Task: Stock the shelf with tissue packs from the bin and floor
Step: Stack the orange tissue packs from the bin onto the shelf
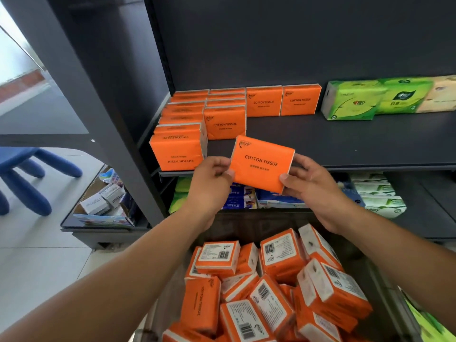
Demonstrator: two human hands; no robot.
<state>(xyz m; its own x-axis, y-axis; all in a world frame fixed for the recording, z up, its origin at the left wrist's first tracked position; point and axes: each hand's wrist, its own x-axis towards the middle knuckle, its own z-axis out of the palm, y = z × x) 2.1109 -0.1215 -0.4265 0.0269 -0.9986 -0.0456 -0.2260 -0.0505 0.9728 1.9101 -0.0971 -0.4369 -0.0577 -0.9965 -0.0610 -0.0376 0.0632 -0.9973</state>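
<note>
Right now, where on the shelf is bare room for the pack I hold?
Free for the orange pack: the bare shelf board right of the orange rows, in front of the two back packs, up to the green packs. Crowded: the left end.

Lighting, as I read it: bright, even daylight from the far left, where the pane (14, 53) is blown out. Shadows: soft, deepest beneath the shelf (345, 146) board. Focus: sharp at centre, and I note slight smear along the near edge. Distortion: wide-angle bowing of uprights at left and right.
</note>
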